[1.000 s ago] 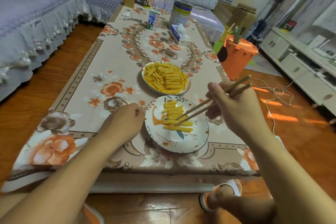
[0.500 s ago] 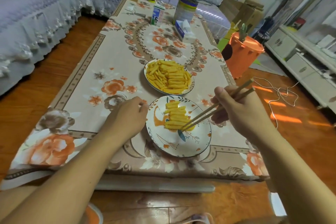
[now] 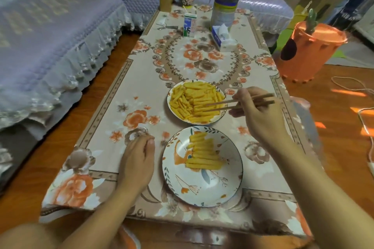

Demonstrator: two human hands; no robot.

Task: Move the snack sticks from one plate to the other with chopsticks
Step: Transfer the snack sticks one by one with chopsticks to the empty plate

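Our right hand holds the chopsticks a little apart over the full plate, so we should pinch one snack stick gently

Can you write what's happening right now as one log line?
right hand: holds chopsticks | tips: over far plate of snack sticks | near plate: few sticks | left hand: rests on table

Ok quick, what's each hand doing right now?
Left hand: rests on the table beside the near plate, fingers loosely curled, holding nothing.
Right hand: holds the chopsticks, tips over the far plate's snack sticks.
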